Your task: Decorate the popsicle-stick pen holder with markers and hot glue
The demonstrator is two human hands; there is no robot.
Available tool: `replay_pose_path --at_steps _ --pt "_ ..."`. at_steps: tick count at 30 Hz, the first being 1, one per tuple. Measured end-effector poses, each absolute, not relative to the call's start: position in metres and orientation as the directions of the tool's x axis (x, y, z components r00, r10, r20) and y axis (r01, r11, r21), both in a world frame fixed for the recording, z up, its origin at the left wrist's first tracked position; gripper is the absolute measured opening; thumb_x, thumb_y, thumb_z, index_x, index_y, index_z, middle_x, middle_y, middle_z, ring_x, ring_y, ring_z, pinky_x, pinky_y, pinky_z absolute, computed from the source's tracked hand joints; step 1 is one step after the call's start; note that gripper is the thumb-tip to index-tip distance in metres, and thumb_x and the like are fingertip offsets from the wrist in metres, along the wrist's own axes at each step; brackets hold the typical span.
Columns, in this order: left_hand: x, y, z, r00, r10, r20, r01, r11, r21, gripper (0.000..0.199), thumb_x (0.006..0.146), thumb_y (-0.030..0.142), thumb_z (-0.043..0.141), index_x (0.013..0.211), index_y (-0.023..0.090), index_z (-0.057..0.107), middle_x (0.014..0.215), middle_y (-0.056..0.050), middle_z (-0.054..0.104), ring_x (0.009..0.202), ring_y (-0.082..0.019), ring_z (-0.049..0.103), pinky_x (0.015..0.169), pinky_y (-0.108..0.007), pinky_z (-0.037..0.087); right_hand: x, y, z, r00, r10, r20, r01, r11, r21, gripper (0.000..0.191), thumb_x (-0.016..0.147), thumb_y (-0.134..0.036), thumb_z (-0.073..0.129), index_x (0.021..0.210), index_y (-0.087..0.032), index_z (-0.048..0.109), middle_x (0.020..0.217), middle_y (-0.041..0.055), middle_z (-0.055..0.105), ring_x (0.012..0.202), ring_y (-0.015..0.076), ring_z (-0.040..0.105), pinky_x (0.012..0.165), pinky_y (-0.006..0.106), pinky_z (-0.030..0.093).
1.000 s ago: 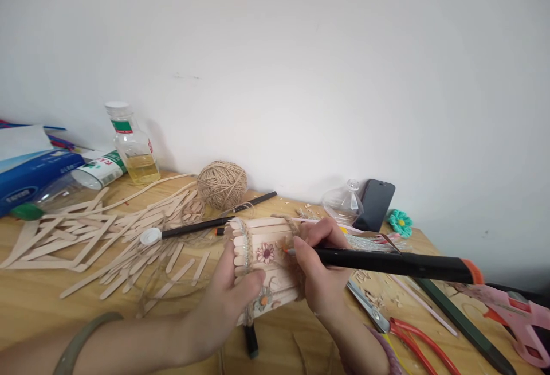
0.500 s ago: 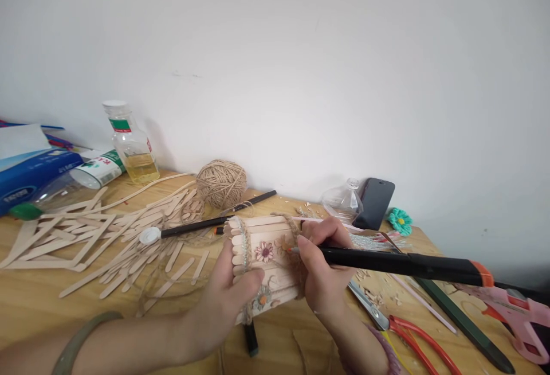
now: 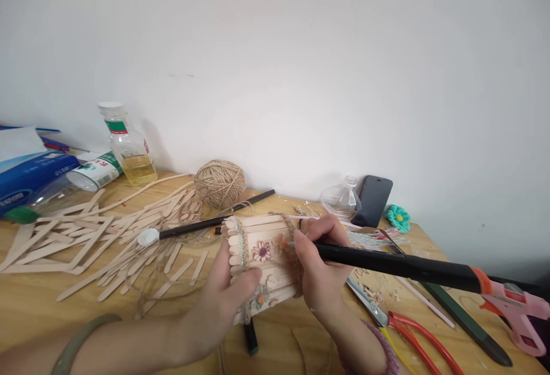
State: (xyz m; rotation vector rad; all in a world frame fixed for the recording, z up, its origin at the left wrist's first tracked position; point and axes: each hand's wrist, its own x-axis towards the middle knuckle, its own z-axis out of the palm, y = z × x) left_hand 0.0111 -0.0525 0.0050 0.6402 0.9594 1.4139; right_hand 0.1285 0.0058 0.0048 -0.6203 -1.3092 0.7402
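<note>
A cup-like piece made of craft sticks is tilted in my left hand, whose fingers wrap its side with the thumb across the front. Braided twine circles each end. On its face are a purple flower, a grey flower with an orange centre and a pale orange flower. My right hand pinches a black marker with an orange tip and an orange band at its back end. The tip is at the pale orange flower. Part of that flower's right side is hidden by my fingers.
Loose craft sticks cover the left of the table. Behind stand a twine ball and a bottle of yellow liquid. Red-handled scissors, a green marker and a pink glue gun lie right; a phone leans on the wall.
The marker's tip has shifted slightly left and up on the pale orange flower. My left hand keeps the same hold. The whole view has shifted slightly.
</note>
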Motion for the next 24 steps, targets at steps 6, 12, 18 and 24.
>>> replay_pose_path --at_steps 6,12,18,24 --pt "0.0120 -0.0531 0.0058 -0.093 0.980 -0.175 -0.520 0.101 0.848 0.054 0.066 0.024 0.070 0.118 0.017 0.054 0.104 -0.006 0.073 0.100 -0.026 0.066 0.086 -0.033 0.055 0.1286 0.0060 0.0040 0.102 0.784 0.612 -0.115 0.621 -0.775 0.025 0.077 -0.009 0.057 0.063 -0.023 0.042 0.055 -0.0091 0.034 0.051 0.0110 0.032 0.050 0.026 0.026" --pt "0.0109 -0.0526 0.0047 -0.098 0.982 -0.160 -0.496 0.091 0.864 0.049 0.066 0.025 0.069 0.114 0.018 0.057 0.104 -0.006 0.073 0.100 -0.025 0.066 0.080 -0.029 0.055 0.1288 0.0058 0.0031 0.095 0.778 0.622 -0.130 0.629 -0.767 0.025 0.076 -0.010 0.058 0.063 -0.023 0.042 0.055 -0.0089 0.033 0.052 0.0111 0.031 0.050 0.026 0.026" --pt "0.0107 -0.0526 0.0050 -0.099 0.981 -0.166 -0.488 0.098 0.867 0.051 0.067 0.025 0.068 0.116 0.017 0.056 0.103 -0.006 0.073 0.098 -0.026 0.066 0.079 -0.031 0.056 0.1298 0.0058 0.0027 0.098 0.786 0.610 -0.116 0.618 -0.778 0.025 0.076 -0.011 0.058 0.062 -0.023 0.041 0.055 -0.0086 0.033 0.051 0.0116 0.031 0.050 0.027 0.026" --pt "0.0109 -0.0528 0.0063 -0.112 0.977 -0.180 -0.483 0.105 0.869 0.049 0.065 0.024 0.070 0.113 0.018 0.058 0.102 -0.006 0.073 0.098 -0.025 0.066 0.077 -0.029 0.055 0.1302 0.0051 0.0017 0.047 0.780 0.624 -0.117 0.624 -0.772 0.027 0.078 -0.014 0.057 0.061 -0.023 0.039 0.053 -0.0084 0.031 0.049 0.0119 0.030 0.048 0.027 0.025"
